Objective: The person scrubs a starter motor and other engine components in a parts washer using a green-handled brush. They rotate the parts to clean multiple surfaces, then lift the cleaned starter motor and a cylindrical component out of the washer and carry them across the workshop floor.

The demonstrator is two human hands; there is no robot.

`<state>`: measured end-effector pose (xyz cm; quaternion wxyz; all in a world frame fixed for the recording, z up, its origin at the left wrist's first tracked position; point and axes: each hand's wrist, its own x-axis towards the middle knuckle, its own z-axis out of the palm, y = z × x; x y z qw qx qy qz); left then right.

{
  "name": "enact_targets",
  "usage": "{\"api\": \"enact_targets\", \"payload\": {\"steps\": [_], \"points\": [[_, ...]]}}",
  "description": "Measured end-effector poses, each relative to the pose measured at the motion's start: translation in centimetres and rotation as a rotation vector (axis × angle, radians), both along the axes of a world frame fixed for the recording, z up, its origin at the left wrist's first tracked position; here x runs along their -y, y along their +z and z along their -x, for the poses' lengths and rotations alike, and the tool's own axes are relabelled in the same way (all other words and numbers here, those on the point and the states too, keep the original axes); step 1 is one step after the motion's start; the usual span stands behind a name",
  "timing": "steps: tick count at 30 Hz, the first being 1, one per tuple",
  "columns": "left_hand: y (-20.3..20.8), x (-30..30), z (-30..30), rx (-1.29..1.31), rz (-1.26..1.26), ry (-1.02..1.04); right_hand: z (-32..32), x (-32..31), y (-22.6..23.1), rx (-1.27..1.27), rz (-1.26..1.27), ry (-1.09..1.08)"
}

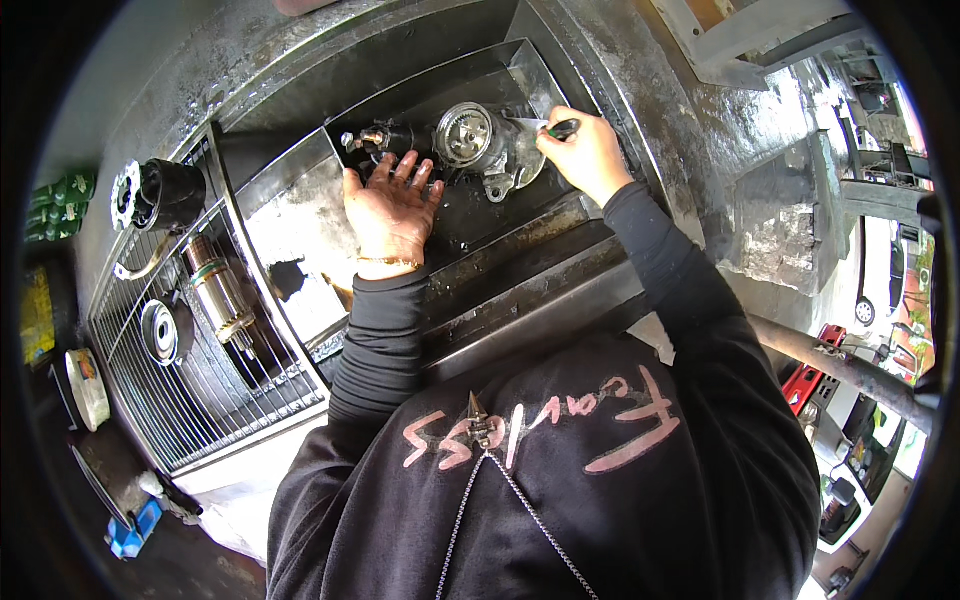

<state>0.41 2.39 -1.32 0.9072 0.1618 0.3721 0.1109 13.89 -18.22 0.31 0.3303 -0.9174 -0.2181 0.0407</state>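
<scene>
A silvery gear housing (466,138), apparently from a starter motor, stands in a dark metal tray. On its right, my right hand (582,155) is closed around a tool with a black and green handle (565,129). The tool's pale front end lies against or close to the housing; I cannot make out its kind. My left hand (392,210) is open and wet-looking, with fingers spread and nothing in it. Just beyond its fingertips lies a dark cylindrical part with copper-coloured terminals (376,138), perhaps a solenoid.
Left of the tray, a wire rack (185,400) holds an armature (218,290), a round metal part (162,332) and a black cylindrical housing (170,195). The tray's raised metal rim (425,80) runs along the back. Green bottles (60,207) are at far left; vehicles show at far right.
</scene>
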Motion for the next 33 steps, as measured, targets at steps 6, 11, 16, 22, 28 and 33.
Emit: {"api": "enact_targets", "payload": {"steps": [6, 11, 16, 22, 28, 33], "points": [[0.26, 0.1, 0.3, -0.043, 0.009, -0.006, -0.01, -0.03, 0.31, -0.07, -0.37, 0.18], [0.35, 0.02, 0.17, -0.028, 0.01, -0.004, 0.46, 0.12, -0.01, -0.098, -0.249, -0.021], [0.29, 0.04, 0.07, -0.046, -0.006, -0.017, -0.01, -0.07, -0.33, 0.057, -0.239, 0.086], [0.04, 0.09, 0.14, -0.063, 0.001, -0.012, -0.1, -0.46, 0.1, -0.134, -0.444, 0.215], [0.19, -0.19, 0.05, -0.05, -0.001, -0.009, -0.27, -0.62, -0.29, -0.072, -0.259, 0.046], [0.0, -0.07, 0.01, -0.044, -0.019, -0.023, -0.27, -0.33, -0.62, -0.126, -0.41, 0.078]]}}
